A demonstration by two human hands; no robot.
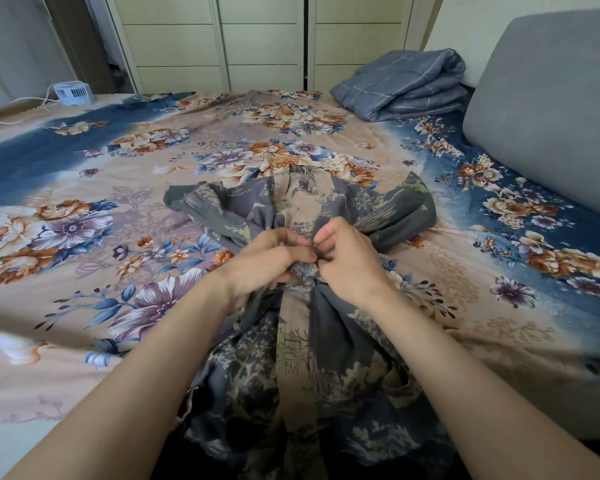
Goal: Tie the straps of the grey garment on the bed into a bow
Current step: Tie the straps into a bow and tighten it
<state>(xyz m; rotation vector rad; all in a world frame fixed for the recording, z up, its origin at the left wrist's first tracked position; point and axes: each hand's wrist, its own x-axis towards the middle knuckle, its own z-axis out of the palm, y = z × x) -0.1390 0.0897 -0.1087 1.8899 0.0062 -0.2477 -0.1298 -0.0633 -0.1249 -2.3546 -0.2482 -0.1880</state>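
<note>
While pinching straps (313, 251) of grey garment (329, 341) | left hand (267, 259), 9 o'clock of straps, curled | right hand (349, 259), 3 o'clock, curled

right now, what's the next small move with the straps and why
Probably pull the hands gently apart to tighten the straps: the left hand and right hand both pinch them at the bunched middle of the grey garment, and no bow loops show yet.
</note>
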